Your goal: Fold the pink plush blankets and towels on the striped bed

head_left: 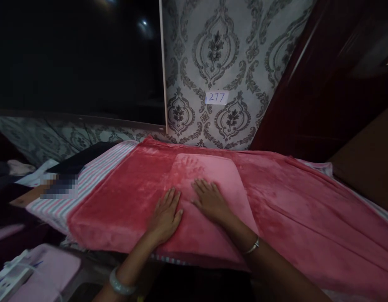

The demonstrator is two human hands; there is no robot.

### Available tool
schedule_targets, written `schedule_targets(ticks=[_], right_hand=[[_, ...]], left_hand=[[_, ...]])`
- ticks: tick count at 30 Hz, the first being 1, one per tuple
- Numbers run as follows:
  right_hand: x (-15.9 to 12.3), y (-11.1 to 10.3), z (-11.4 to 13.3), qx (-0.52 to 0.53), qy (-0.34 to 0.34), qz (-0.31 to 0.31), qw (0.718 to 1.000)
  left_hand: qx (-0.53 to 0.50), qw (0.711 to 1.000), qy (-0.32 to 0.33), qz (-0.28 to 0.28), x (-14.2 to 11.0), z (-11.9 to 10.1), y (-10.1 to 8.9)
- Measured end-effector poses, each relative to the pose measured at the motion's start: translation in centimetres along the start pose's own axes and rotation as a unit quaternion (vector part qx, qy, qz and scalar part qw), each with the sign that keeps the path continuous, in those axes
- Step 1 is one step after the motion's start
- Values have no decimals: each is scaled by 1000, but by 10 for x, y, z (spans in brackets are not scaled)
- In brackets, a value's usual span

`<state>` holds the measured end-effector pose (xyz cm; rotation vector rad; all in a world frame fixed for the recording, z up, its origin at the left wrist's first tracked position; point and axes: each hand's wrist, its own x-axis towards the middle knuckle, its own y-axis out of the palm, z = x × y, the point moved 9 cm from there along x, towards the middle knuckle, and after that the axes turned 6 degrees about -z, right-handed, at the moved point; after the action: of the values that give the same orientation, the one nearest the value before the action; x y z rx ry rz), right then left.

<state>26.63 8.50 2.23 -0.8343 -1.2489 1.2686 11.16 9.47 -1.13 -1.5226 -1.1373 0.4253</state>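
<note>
A folded pink plush cloth [219, 172] lies on top of a larger red plush blanket [307, 209] spread over a padded board. My left hand [165, 214] rests flat on the red blanket at the near left edge of the folded piece, fingers stretched out. My right hand [209, 199] lies flat on the folded pink cloth, fingers spread and pointing away from me. Neither hand holds anything. A faint handprint marks the pile near the folded cloth's far edge.
A striped cover [96, 172] shows under the blanket at the left. A patterned wall carries a paper label reading 277 [216, 97]. A dark screen [77, 58] fills the upper left. A pale pink object [43, 272] sits at the lower left, dark wooden furniture [339, 75] at the right.
</note>
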Motion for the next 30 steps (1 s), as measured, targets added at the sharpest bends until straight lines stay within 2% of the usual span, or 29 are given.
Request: schedule_targets(ticks=[4,8,10,13,15,17,20,23,26,28,30], right_hand=[[-23,-6,-65,-49,88,-14,995],[-56,-1,-126,-59,196,-40,978],[-69,5,-146,-43,233,-44,971],[-73,5,-157,-29,239,-34,970],[-65,-6,-155,-44,240,-34,969],[-49,-24,-141,-61,229,-43,971],[-10,-43,-97,-58,169,-41,983],[34,-44,-43,-42,87,-15,995],[71,-32,-7,-28,36,4,999],[86,-21,0,-19,26,8,999],[94,-9,-4,-14,21,8,1000]], left_hand=[[-8,1000,3,-2,0,-1,-1],[-23,1000,8,4,1,-4,-1],[-31,999,3,9,0,-4,0],[-50,999,-6,14,-1,-2,-1],[-71,997,-7,16,3,1,-7],[-88,996,-12,7,15,3,-18],[-86,996,-6,-25,53,1,-40],[-47,998,1,-40,102,-9,-47],[10,999,-20,-25,135,-13,-32],[36,999,-27,-5,141,-11,-15],[47,998,-34,10,139,-6,1]])
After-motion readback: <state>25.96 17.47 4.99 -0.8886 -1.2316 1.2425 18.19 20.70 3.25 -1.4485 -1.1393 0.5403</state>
